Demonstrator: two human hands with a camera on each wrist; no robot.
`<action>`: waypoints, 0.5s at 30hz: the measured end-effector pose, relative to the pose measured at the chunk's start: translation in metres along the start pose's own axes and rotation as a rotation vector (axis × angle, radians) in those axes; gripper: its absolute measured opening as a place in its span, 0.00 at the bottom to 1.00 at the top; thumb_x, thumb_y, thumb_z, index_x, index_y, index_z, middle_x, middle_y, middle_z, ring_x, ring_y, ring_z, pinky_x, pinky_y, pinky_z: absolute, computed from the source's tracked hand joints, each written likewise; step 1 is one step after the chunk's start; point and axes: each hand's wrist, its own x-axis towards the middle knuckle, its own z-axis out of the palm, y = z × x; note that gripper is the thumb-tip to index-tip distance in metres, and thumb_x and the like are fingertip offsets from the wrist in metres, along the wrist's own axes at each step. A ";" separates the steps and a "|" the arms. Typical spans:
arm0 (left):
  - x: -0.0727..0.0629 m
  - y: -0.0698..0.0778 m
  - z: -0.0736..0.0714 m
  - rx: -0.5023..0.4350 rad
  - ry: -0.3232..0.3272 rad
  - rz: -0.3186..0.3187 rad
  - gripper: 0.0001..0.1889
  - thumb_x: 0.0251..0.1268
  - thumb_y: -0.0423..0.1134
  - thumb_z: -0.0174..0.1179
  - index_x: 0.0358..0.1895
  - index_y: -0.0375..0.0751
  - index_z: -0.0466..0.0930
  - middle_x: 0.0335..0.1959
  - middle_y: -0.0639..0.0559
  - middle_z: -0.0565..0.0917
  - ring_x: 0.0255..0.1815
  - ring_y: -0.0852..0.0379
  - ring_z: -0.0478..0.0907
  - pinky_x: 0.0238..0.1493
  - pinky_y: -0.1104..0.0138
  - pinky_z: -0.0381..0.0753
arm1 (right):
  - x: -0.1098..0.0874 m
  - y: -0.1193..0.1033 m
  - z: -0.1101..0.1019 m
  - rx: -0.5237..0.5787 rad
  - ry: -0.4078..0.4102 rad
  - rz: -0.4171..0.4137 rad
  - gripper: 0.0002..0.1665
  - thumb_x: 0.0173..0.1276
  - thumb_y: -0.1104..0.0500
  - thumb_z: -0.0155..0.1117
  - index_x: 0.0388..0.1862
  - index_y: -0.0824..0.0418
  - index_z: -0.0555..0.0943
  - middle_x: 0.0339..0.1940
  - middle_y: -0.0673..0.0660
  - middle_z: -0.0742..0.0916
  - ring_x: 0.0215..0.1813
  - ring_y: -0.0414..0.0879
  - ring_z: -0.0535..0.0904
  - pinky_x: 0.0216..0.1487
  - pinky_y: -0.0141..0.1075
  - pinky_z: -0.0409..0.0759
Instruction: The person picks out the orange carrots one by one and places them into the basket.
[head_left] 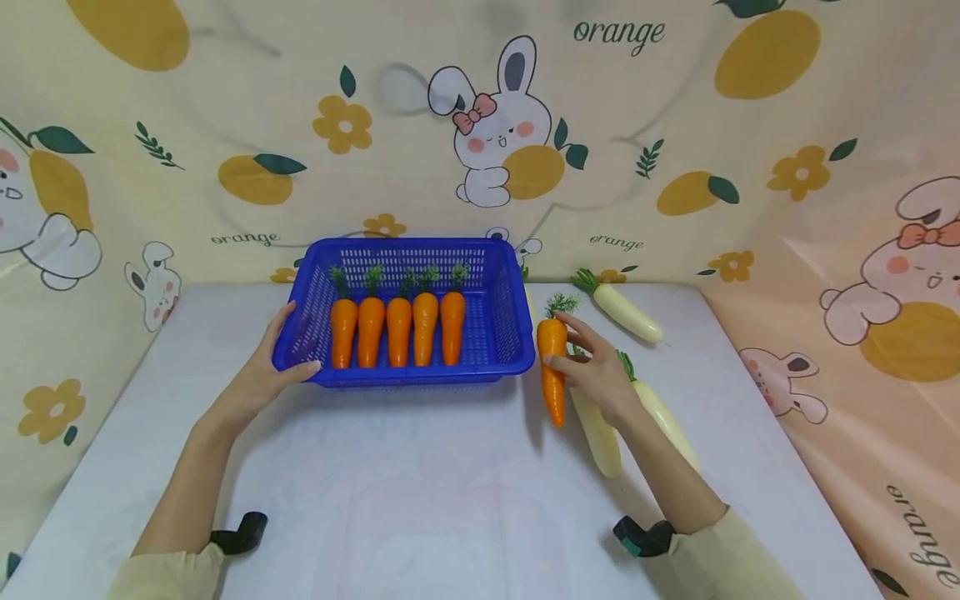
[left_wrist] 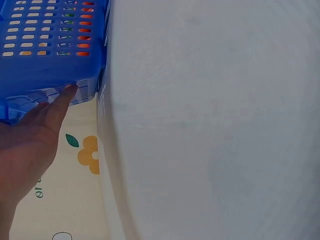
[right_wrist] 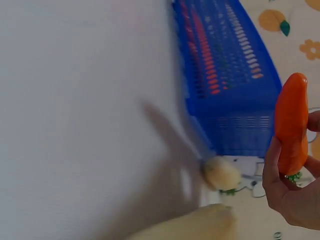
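Note:
Five orange toy carrots with green tops lie side by side in the blue plastic basket (head_left: 420, 377); the middle carrot (head_left: 398, 333) is one of them. At the basket's left front corner, my left hand (head_left: 258, 367) holds on, thumb on the front rim and fingers along the left side. In the left wrist view those fingers (left_wrist: 61, 102) lie against the slotted wall. Just right of the basket, my right hand (head_left: 600, 375) grips another carrot (head_left: 552, 367) between thumb and fingers, its tip toward me. The right wrist view shows this carrot (right_wrist: 292, 125) raised above the table.
Several white radishes lie right of the basket: one at the back (head_left: 626, 312), one under my right hand (head_left: 598, 433), one beside my forearm (head_left: 663, 421), and another mostly hidden behind the basket's right side. A patterned cloth (head_left: 420, 192) hangs behind the white table (head_left: 420, 500).

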 end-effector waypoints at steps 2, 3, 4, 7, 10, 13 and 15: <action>0.000 0.001 0.001 -0.005 -0.003 0.003 0.51 0.70 0.48 0.61 0.78 0.76 0.27 0.82 0.47 0.28 0.79 0.34 0.29 0.71 0.31 0.37 | 0.007 -0.009 -0.004 0.028 -0.007 -0.019 0.42 0.67 0.59 0.68 0.77 0.42 0.65 0.73 0.64 0.70 0.56 0.59 0.80 0.42 0.38 0.87; 0.000 0.001 0.000 -0.006 -0.005 0.004 0.51 0.70 0.47 0.61 0.78 0.76 0.27 0.82 0.47 0.28 0.79 0.34 0.29 0.71 0.31 0.36 | 0.010 -0.014 -0.005 0.039 -0.009 -0.030 0.42 0.67 0.60 0.68 0.77 0.42 0.65 0.74 0.63 0.70 0.57 0.59 0.80 0.42 0.38 0.87; 0.000 0.000 0.000 -0.006 -0.006 0.002 0.51 0.70 0.47 0.61 0.78 0.76 0.27 0.81 0.47 0.28 0.79 0.34 0.29 0.71 0.31 0.36 | 0.013 -0.019 -0.005 0.041 -0.013 -0.041 0.42 0.67 0.60 0.68 0.77 0.41 0.65 0.74 0.63 0.69 0.58 0.59 0.79 0.43 0.38 0.87; -0.001 -0.001 -0.002 -0.012 -0.007 -0.003 0.51 0.70 0.46 0.61 0.78 0.75 0.27 0.81 0.47 0.28 0.79 0.34 0.29 0.70 0.30 0.37 | 0.024 -0.031 -0.004 0.024 -0.030 -0.080 0.41 0.68 0.59 0.68 0.76 0.38 0.65 0.74 0.62 0.70 0.60 0.60 0.78 0.45 0.37 0.86; -0.001 -0.003 -0.003 -0.013 -0.008 -0.008 0.51 0.70 0.46 0.61 0.78 0.75 0.26 0.81 0.47 0.28 0.79 0.34 0.29 0.70 0.30 0.38 | 0.034 -0.042 0.002 0.004 -0.046 -0.102 0.40 0.68 0.58 0.68 0.76 0.37 0.66 0.73 0.60 0.71 0.61 0.58 0.78 0.46 0.39 0.86; 0.001 -0.004 -0.002 -0.014 -0.010 -0.003 0.52 0.70 0.47 0.61 0.77 0.76 0.26 0.81 0.47 0.28 0.79 0.33 0.29 0.70 0.30 0.38 | 0.044 -0.051 0.009 -0.001 -0.064 -0.106 0.39 0.69 0.59 0.68 0.76 0.38 0.67 0.73 0.59 0.72 0.59 0.56 0.79 0.47 0.41 0.86; 0.002 -0.005 -0.002 -0.010 -0.009 0.000 0.52 0.70 0.47 0.61 0.77 0.76 0.26 0.81 0.47 0.28 0.79 0.33 0.30 0.70 0.30 0.39 | 0.050 -0.058 0.014 -0.007 -0.076 -0.098 0.39 0.69 0.60 0.68 0.76 0.39 0.67 0.73 0.59 0.71 0.59 0.56 0.79 0.47 0.42 0.86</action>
